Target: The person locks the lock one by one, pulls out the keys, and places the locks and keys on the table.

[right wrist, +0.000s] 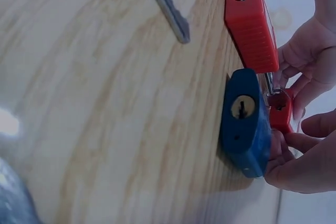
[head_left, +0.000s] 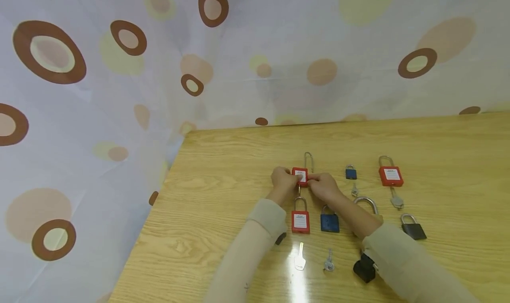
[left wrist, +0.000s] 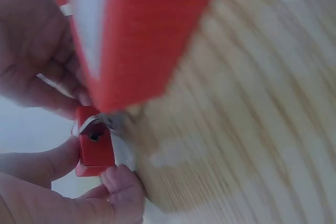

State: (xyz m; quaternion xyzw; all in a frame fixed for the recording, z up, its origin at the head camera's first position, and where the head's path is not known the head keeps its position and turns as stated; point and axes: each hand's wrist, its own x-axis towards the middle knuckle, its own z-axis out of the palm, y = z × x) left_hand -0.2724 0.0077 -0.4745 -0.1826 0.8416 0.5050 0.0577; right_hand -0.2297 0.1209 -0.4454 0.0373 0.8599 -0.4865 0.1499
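Observation:
Both hands hold a red padlock with a white label, at the middle of the table. Its shackle stands raised at the far end, one leg out of the body. My left hand pinches the padlock's left side, thumb over the label. On the right side, the fingers of my right hand grip it. The wrist views show its keyhole end, with a dark keyhole. A thin metal piece shows just below it in the head view. Nearer lies a second red padlock, its shackle pointing at the held one.
Right of the hands lie a blue padlock, a small blue padlock, another red padlock and a black padlock. Keys lie in front. The right forearm partly covers a large shackle. A patterned cloth hangs behind.

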